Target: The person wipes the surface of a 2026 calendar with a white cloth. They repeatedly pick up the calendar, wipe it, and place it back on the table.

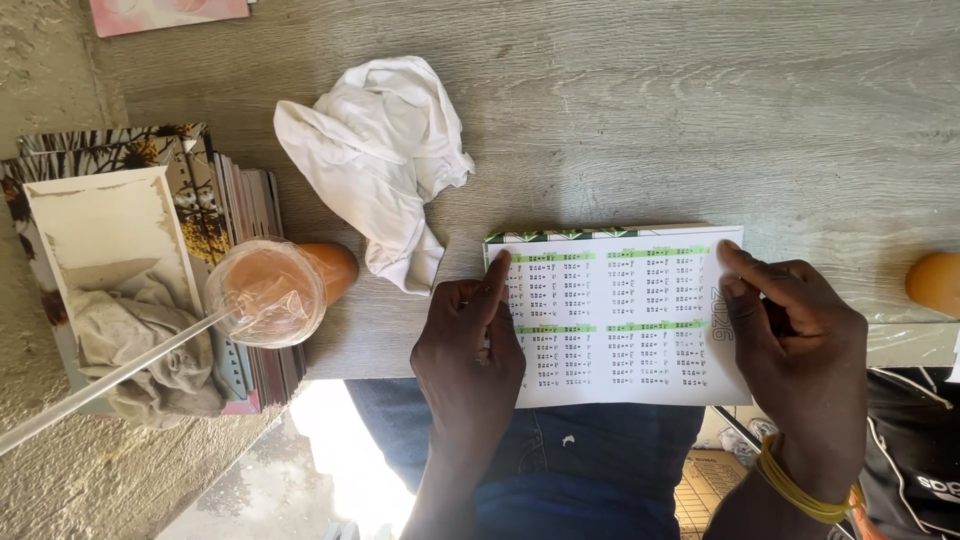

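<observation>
Evidently both hands are pressing a printed calendar sheet (620, 315) flat where it is lying on the near edge of the grey wooden bench (700, 110), its lower strip overhanging the person's lap. The left hand (468, 345) is lying spread on the sheet's left end, forefinger stretched up toward the green-patterned top border, grip released and clasping nothing. The right hand (795, 325) is resting on the sheet's right end, its fingertips (735, 262) curling onto the paper near the upper right corner; grip loose, pinning rather than grasping.

To do this well, I judge that both palms are needing even downward pressure, so the overhanging strip is not sagging or creasing, and the fingertips are best kept near the corners.

Left of the sheet a crumpled white cloth (385, 150) is lying just beside its top left corner. Farther left of the sheet a plastic cup (268, 292) of orange drink with a straw (110, 375) is standing against a stack of printed cards (215, 190), close enough that a spill could be reaching the paper.
</observation>
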